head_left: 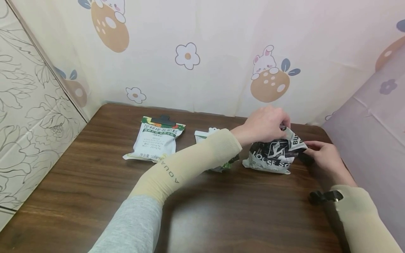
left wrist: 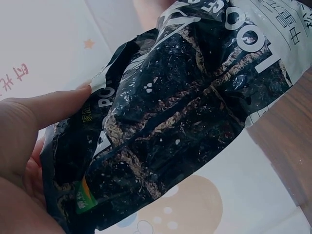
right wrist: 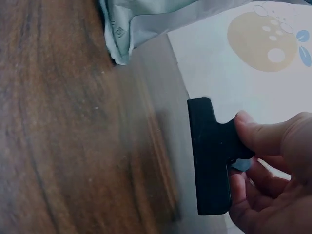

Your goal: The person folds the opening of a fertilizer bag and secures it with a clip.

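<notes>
A black-and-white bag printed "LOOSE SO…" (head_left: pixel 271 154) sits upright on the right part of the table, its top crumpled and folded over. My left hand (head_left: pixel 267 124) grips the bag's top; in the left wrist view the thumb (left wrist: pixel 58 107) lies on the near side and the fingers are mostly hidden behind. Just right of the bag is my right hand (head_left: pixel 327 160). It pinches a black clip (right wrist: pixel 209 161) by its handles, seen apart from the bag in the right wrist view.
At the left of the brown wooden table (head_left: pixel 79 196) lies a white fertilizer bag (head_left: pixel 155 140) with a black clip (head_left: pixel 163 120) on top. A smaller white-and-green bag (head_left: pixel 200 135) is partly covered by my left sleeve. Patterned curtains (head_left: pixel 221 70) border the table.
</notes>
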